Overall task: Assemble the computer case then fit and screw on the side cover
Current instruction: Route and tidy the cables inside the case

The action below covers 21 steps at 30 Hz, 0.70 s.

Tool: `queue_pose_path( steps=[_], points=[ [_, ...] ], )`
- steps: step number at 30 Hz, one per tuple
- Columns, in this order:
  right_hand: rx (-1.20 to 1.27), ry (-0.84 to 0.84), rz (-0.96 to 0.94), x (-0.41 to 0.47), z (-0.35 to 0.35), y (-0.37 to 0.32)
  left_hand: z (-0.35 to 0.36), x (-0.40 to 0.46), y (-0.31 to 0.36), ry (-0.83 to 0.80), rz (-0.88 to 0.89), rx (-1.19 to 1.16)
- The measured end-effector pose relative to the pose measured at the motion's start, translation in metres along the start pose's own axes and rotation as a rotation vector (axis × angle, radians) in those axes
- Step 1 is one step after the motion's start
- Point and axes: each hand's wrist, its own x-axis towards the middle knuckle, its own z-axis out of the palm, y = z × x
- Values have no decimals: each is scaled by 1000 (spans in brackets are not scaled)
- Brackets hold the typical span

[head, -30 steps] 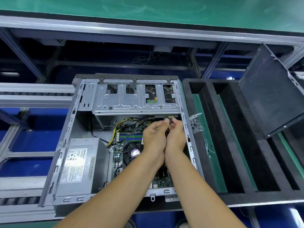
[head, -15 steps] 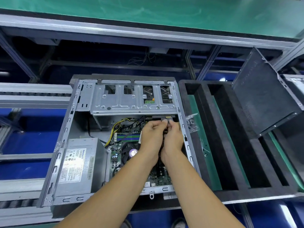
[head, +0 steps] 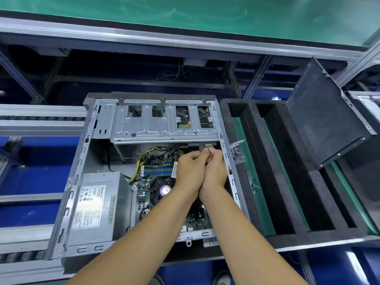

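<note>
Case: computer case lies open on its side on the conveyor, near its front edge, just left of the foam tray.
Labels: power supply in the case's near-left corner carries a white printed sticker; its writing is too small to read. Fan hub has a purple sticker, unreadable.
Left hand: fingers curled, pinching a small connector under the drive cage.
Right hand: fingers curled on the same connector, pressed against the left.
Tray: black foam tray holds a clear bag of screws at its far-left edge.
Cover: dark side cover leans tilted on the tray's far-right corner.
</note>
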Motion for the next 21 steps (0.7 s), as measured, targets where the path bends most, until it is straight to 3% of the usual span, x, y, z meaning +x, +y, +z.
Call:
queue_pose_path(
  steps=[10, 17, 21],
  points=[
    [41, -68, 50, 1, -2, 0, -2, 8, 2, 27, 153, 310],
    [-90, -49, -22, -1, -3, -3, -1, 4, 4, 54, 180, 298],
    [-25, -76, -3, -1, -2, -4, -1, 2, 3, 64, 199, 303]
  ],
)
